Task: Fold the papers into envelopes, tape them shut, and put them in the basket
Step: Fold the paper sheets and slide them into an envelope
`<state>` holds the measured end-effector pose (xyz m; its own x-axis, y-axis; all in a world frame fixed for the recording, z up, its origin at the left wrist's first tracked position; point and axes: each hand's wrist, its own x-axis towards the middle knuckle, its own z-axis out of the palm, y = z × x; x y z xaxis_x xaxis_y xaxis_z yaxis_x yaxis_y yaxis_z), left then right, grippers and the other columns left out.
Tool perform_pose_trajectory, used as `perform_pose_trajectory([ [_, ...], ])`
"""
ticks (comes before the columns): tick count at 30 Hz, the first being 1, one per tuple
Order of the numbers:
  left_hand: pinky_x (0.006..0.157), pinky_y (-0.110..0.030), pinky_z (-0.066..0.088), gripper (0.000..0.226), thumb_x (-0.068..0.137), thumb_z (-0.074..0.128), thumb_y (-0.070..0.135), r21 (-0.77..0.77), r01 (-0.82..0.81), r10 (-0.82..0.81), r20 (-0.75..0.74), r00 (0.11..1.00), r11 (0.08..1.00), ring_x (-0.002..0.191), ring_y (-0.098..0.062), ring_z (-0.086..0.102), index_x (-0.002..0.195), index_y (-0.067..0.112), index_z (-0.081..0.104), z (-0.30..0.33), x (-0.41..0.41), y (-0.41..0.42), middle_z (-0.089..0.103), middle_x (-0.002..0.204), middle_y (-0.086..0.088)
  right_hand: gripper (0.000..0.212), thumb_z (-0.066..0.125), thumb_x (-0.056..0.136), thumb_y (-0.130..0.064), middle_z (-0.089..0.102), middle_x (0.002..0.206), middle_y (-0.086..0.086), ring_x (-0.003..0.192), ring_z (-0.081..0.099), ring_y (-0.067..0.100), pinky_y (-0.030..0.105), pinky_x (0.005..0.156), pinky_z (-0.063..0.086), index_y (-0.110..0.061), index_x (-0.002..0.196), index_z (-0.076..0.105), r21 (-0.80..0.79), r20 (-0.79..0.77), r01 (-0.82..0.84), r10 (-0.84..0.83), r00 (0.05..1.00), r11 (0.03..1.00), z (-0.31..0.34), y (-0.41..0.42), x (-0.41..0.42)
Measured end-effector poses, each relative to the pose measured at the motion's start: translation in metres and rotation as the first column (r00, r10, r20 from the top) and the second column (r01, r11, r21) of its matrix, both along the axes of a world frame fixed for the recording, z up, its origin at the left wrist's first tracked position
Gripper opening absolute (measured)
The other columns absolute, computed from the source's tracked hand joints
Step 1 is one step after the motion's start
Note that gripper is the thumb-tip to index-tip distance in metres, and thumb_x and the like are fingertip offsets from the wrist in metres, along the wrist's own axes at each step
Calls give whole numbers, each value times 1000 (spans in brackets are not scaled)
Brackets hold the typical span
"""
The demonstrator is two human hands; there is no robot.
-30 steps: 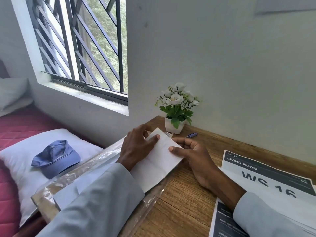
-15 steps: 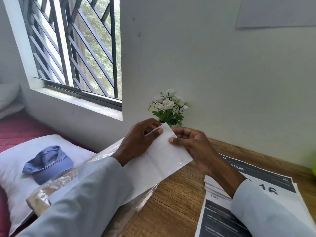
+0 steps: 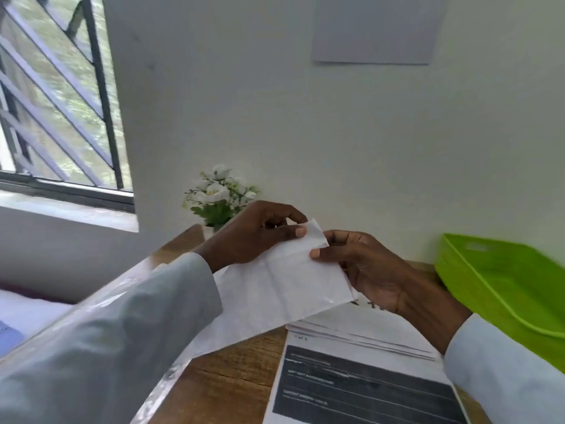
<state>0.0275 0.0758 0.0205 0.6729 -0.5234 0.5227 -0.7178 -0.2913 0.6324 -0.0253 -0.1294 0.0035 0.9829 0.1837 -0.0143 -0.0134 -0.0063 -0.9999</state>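
A folded white paper envelope (image 3: 284, 289) is held up above the wooden table (image 3: 226, 381) between both hands. My left hand (image 3: 256, 234) pinches its upper left corner with thumb and fingers. My right hand (image 3: 363, 267) grips its right end, thumb on top. A bright green basket (image 3: 504, 289) stands tilted at the right edge of the view, just right of my right wrist. No tape is visible.
A stack of printed sheets (image 3: 360, 384) with dark bands lies on the table under my hands. A small pot of white flowers (image 3: 218, 195) stands at the back against the wall. Crinkled clear plastic (image 3: 159, 387) lies at the table's left edge. A barred window (image 3: 58, 96) is left.
Both hands lifted the envelope off the table and carried it to the right. The view turned right, bringing the green basket into sight; the pillow and cap slid out of view.
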Motion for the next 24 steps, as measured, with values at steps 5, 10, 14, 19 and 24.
perform_pose_trajectory([
  [5, 62, -28, 44, 5, 86, 68, 40, 178, -27, 17, 58, 998, 984, 58, -5, 51, 91, 39, 69, -5, 12, -38, 59, 61, 17, 42, 81, 68, -10, 74, 106, 17, 91, 70, 27, 40, 81, 55, -3, 107, 69, 51, -11, 180, -179, 984, 982, -21, -31, -18],
  [10, 90, -27, 44, 53, 82, 62, 59, 418, -196, 132, 177, 975, 887, 112, -10, 58, 130, 42, 50, -37, -1, -59, 62, 126, 13, 33, 82, 68, -3, 76, 100, 15, 87, 71, 28, 42, 79, 57, -4, 98, 70, 92, -48, 329, -326, 944, 940, -48, -47, -23],
  [14, 109, -31, 28, 110, 63, 68, 75, 488, -141, 81, 142, 987, 861, 137, -13, 31, 150, 35, 12, -69, -18, -64, 28, 153, 9, 22, 83, 69, -2, 72, 78, 6, 76, 66, 21, 30, 59, 53, -13, 79, 66, 97, -32, 390, -389, 921, 916, -58, -49, -19],
  [19, 121, -47, 7, 132, 56, 62, 84, 552, -137, 66, 146, 987, 822, 147, -17, 6, 147, 33, -18, -87, -18, -64, -2, 160, 9, 20, 84, 70, -7, 69, 81, 7, 80, 65, 20, 27, 60, 49, -16, 75, 66, 69, 18, 407, -409, 912, 911, -62, -50, -18],
  [24, 117, -57, 14, 135, 52, 53, 92, 548, -209, 95, 229, 969, 810, 145, -23, 13, 146, 29, -21, -91, -14, -62, 4, 159, 3, 21, 84, 70, -8, 73, 89, 17, 82, 68, 25, 34, 67, 54, -9, 85, 70, 35, 80, 445, -446, 891, 895, -56, -59, -16],
])
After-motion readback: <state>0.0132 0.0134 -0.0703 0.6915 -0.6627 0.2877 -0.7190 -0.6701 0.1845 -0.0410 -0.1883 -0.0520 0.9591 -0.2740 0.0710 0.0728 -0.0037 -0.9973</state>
